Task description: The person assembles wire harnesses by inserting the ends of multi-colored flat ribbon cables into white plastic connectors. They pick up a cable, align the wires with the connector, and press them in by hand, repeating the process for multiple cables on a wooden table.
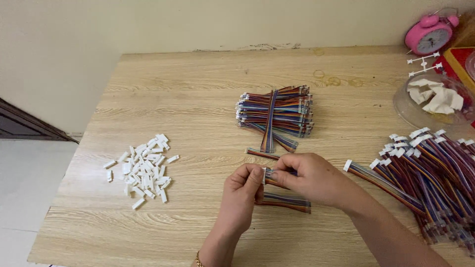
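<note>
— Where's the ribbon cable (283, 177)?
— Pinched between both hands: left hand (242, 190) grips the white connector (263, 174) at its end, right hand (309, 178) closes on the wires.
— Around them?
— Loose connectors (143, 168) left of the left hand; a tied bundle (277, 116) beyond, on the bench (198, 89).

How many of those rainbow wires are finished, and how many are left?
Done: the heap of multicoloured wire strips with white plastic end caps at right. In hand: the left hand and right hand pinch one striped wire strip together. Left: the uncapped bundle of rainbow wires and the pile of small white plastic connectors.
</note>
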